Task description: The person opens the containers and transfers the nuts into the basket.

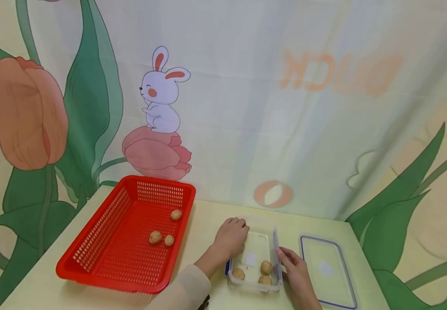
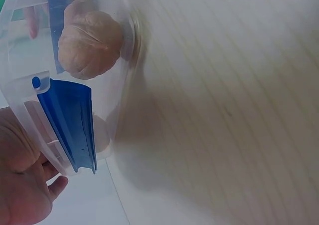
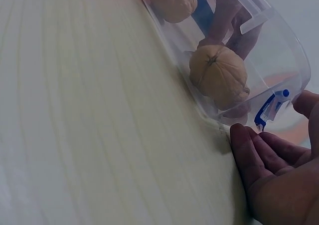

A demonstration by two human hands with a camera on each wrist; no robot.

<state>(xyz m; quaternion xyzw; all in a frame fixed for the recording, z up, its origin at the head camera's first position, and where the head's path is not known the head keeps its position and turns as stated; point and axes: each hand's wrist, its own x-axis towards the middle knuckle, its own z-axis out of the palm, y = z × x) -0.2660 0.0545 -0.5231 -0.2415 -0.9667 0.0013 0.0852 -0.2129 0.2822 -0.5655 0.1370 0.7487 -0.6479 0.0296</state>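
Observation:
A clear plastic food container [image 1: 257,246] with blue clip flaps stands between the hands, with three walnuts [image 1: 266,267] at its near end. My left hand [image 1: 232,238] grips its left side toward the far corner, fingers curled over the rim. On the opposite side, my right hand [image 1: 296,272] holds the wall, thumb at the rim and the other fingers low on the outside. The right wrist view shows those fingertips [image 3: 239,135] at the container's bottom edge, below a blue flap [image 3: 269,108]. One long blue flap [image 2: 70,125] hangs folded down in the left wrist view.
A red perforated basket [image 1: 62,269] stands on the left of the table [image 1: 208,215], with three walnuts [image 1: 155,237] inside. The container's clear lid [image 1: 337,258], edged in blue, lies flat on the right. A printed curtain [image 1: 227,107] hangs behind the table's back edge.

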